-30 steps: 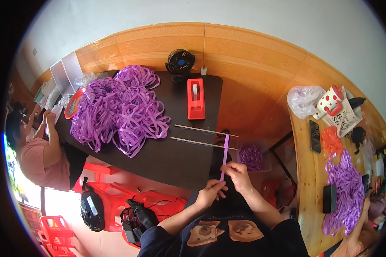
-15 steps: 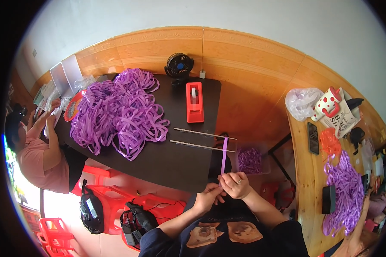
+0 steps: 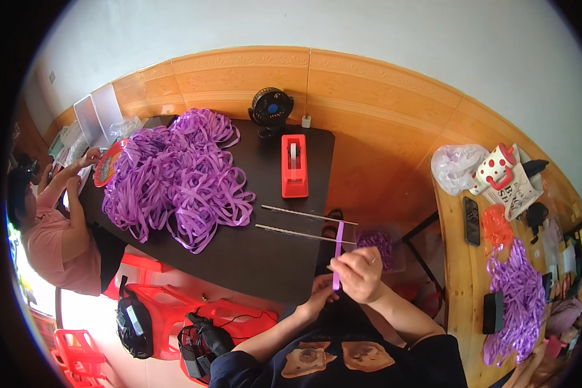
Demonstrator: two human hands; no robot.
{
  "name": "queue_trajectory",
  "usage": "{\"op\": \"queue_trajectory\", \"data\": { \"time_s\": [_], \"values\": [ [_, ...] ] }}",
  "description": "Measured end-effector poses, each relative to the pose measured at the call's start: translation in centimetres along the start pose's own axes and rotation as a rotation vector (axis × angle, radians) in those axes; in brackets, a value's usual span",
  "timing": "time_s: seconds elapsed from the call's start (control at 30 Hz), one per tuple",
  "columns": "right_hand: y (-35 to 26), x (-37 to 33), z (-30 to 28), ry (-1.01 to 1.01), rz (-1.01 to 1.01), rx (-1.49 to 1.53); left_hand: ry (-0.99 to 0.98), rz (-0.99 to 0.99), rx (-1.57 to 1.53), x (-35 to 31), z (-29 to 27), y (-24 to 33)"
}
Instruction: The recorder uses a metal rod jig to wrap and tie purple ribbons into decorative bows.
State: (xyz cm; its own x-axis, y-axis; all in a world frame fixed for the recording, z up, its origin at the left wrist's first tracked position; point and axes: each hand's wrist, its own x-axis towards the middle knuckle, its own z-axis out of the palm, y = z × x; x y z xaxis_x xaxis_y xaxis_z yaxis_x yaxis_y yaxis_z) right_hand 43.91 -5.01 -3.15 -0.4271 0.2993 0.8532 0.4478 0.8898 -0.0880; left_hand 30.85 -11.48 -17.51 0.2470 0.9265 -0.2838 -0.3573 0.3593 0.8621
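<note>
Gripping: my left hand [image 3: 317,299] looks pinched on the near end of one purple strip [image 3: 339,234], its fingertips partly covered; my right hand [image 3: 359,275] is curled closed just in front, and whether it holds anything I cannot tell.
Purple strip: one, running from the far rod across the near one and down to my left fingers, beyond the near right edge of the dark table [image 3: 258,262].
Rods: two thin metal ones [image 3: 304,234], roughly parallel, lying partly on the dark table, their right ends jutting past its edge.
Ribbon heaps: two; a big purple heap [image 3: 174,178] on the left of the dark table, a smaller heap [image 3: 516,301] on the wooden table [image 3: 460,310] to my right.
Tape dispenser: one, red [image 3: 295,184], right of the big heap, with one roll [image 3: 293,150] in it.
Fan: one, black [image 3: 271,107], on the far side.
Bin: one, translucent [image 3: 399,249], low beyond my right hand, with purple ribbon inside.
Dish: one, red [image 3: 101,174], at the big heap's left side, small greyish pieces in it; a co-worker's hand [image 3: 90,157] is just beside the rim.
Cup: one, white with red dots [image 3: 496,169], far on the wooden table; contents hidden.
Plastic bag: one, whitish [image 3: 459,169], left of the cup; contents unclear.
Phone: one, dark [image 3: 472,221], on the wooden table's left side.
</note>
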Motion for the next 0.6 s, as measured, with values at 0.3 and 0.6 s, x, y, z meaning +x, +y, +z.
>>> {"op": "queue_trajectory", "data": {
  "time_s": [0.3,0.6],
  "values": [
    [11.0,3.2,3.7,-0.070,0.856,0.679,0.224,0.238,-0.071,6.2,3.6,1.5],
    [13.5,-3.5,7.2,-0.215,1.516,1.124,0.403,0.583,-0.166,11.1,5.5,4.8]
  ]
}}
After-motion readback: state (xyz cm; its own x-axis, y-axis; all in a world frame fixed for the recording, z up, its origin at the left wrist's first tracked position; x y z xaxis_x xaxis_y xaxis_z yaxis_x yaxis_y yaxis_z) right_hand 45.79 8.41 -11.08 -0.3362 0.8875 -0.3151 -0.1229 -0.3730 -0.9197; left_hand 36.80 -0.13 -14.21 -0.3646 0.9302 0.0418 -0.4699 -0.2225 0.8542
